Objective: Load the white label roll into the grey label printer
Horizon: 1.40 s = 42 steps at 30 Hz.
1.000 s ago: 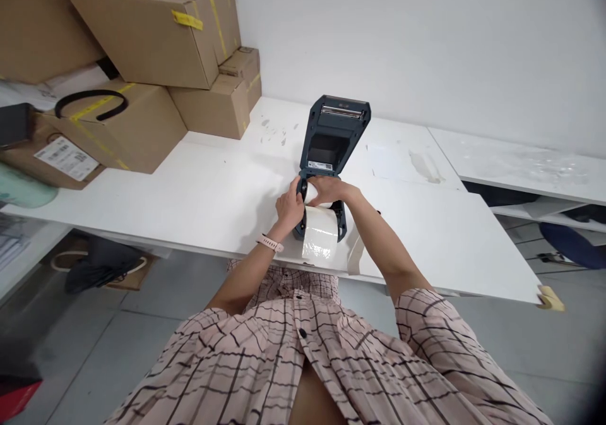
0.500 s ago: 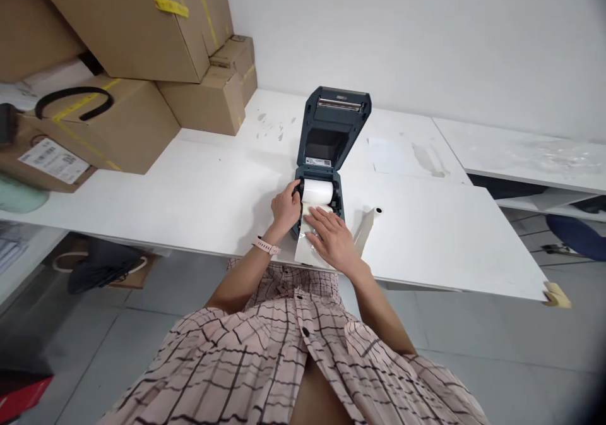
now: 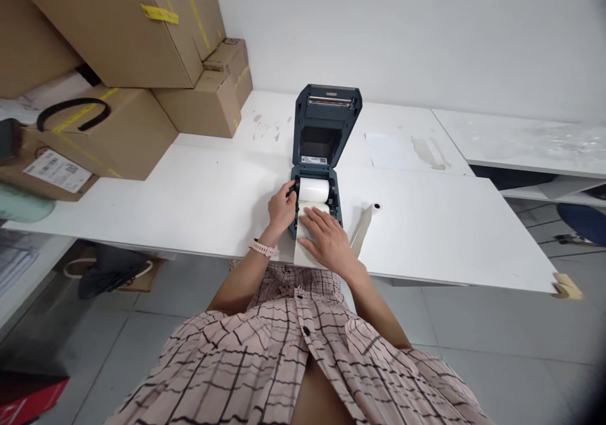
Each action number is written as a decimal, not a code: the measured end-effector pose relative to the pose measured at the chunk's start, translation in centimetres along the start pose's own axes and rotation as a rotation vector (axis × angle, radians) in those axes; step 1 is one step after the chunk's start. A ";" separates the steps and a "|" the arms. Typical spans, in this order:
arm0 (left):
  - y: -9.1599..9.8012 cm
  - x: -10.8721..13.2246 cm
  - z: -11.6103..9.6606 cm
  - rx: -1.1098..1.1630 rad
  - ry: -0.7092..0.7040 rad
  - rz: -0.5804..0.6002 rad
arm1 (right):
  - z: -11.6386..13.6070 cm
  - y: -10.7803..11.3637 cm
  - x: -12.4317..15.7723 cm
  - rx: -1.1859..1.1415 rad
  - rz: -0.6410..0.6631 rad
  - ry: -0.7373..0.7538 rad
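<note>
A dark label printer point(image 3: 326, 125) stands on the table with its lid raised. Inside it sits a white label roll point(image 3: 314, 191), from which a label strip point(image 3: 307, 254) runs forward to the table's front edge. My left hand point(image 3: 283, 209) is curled at the printer's left side, fingertips against the edge beside the roll; the thumb is partly hidden. My right hand point(image 3: 326, 239) lies flat over the strip, fingers stretched out, pressing on it at the printer's front. Right of that hand lies a partly unrolled paper roll with a dark core point(image 3: 367, 223).
Cardboard boxes point(image 3: 113, 40) are stacked at the table's left, with a black curved band point(image 3: 73, 106) on one. A sheet of paper point(image 3: 386, 150) lies at the back right of the white table point(image 3: 449, 223). A blue chair point(image 3: 584, 226) stands beyond its right end.
The view has shifted slightly. My right hand has flattened over the label strip, and the shiny wrinkles beside its fingers no longer show. My left hand stays at the printer's left edge.
</note>
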<state>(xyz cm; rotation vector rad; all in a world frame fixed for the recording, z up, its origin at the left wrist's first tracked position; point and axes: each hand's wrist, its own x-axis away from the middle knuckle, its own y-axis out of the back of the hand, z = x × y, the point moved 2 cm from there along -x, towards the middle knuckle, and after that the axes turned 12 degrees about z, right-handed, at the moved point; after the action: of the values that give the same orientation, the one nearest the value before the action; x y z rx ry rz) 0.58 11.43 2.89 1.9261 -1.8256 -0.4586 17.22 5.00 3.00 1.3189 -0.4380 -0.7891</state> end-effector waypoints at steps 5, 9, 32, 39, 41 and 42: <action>-0.5 3.7 0.6 0.308 -0.048 0.213 | 0.7 -0.4 0.7 -0.132 0.003 -0.020; -0.6 6.6 1.4 0.427 -0.064 0.308 | -2.2 2.7 0.5 -0.531 -0.080 0.004; 0.2 9.6 4.1 0.555 0.033 0.241 | -3.5 5.2 -0.5 -0.434 -0.416 -0.192; 0.1 6.7 1.2 0.497 0.000 0.125 | -3.1 -1.4 0.6 -0.735 -0.486 -0.385; -0.3 6.0 0.8 0.546 0.042 0.133 | -3.8 -2.7 0.3 -0.890 -0.481 -0.424; -0.5 5.7 0.8 0.580 0.060 0.146 | -4.1 -3.4 0.2 -0.964 -0.465 -0.435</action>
<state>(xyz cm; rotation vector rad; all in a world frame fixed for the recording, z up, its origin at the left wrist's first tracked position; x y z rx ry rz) 0.96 5.66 2.31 2.0989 -2.2069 0.2046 19.33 7.47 -1.20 0.3259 -0.0364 -1.4519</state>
